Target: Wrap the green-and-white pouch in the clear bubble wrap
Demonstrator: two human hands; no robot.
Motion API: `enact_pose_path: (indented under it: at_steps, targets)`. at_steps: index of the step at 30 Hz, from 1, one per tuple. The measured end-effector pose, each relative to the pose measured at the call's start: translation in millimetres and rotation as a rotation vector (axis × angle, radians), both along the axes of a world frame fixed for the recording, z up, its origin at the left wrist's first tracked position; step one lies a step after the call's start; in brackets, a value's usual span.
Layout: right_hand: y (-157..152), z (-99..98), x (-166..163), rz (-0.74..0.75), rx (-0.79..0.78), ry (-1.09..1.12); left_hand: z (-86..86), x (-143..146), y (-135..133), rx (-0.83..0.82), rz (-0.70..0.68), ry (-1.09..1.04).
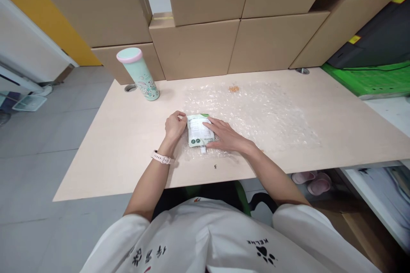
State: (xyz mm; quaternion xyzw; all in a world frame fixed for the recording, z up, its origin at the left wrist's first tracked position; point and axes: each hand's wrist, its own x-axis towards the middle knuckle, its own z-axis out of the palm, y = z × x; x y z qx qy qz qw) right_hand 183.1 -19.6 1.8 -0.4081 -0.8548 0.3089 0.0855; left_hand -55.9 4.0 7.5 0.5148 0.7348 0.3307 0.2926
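A white and green spouted pouch (200,130) lies flat on a sheet of clear bubble wrap (259,113), its white cap (203,149) towards me. My left hand (175,126) is at the pouch's upper left corner with the fingers curled together; whether they pinch the wrap's edge or the pouch cannot be made out. Across the pouch's right side rests my right hand (226,135), fingers stretched out and apart, with the palm over the wrap. A pink band circles my left wrist.
A mint tumbler (141,74) with a pink-rimmed lid stands at the table's back left. Stacked cardboard boxes (195,47) line the back edge. An orange patch (233,88) shows at the wrap's far side. On the right is a green crate (368,80).
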Motion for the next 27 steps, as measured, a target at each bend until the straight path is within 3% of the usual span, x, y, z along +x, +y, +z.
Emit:
enact_pose_path:
  at_steps: [6, 11, 15, 19, 21, 24, 27]
  targets:
    - [0.5, -3.0, 1.0, -0.001, 0.005, 0.015, 2.8, 6.0, -5.4, -0.060, -0.076, -0.336]
    - [0.9, -0.7, -1.3, -0.006, 0.009, 0.045, 20.2, 14.1, -11.3, -0.032, -0.106, -0.639]
    - [-1.6, 1.1, -10.8, 0.037, -0.006, 0.210, 37.5, 14.9, -15.4, 0.075, -0.142, -0.768]
    - [-2.9, 4.8, -16.7, 0.005, -0.064, 0.449, 43.1, 16.6, -19.5, 0.114, -0.236, -0.909]
    - [-1.4, 8.6, -14.9, -0.085, -0.174, 0.567, 41.0, 21.3, -22.6, 0.086, -0.327, -0.992]
    - [2.5, 14.2, -7.4, -0.371, -0.400, 0.660, 33.5, 33.2, -29.9, 0.023, -0.511, -1.044]
    - [6.9, 16.4, 1.2, -0.656, -0.419, 0.577, 24.2, 46.0, -38.0, -0.001, -0.647, -0.951]
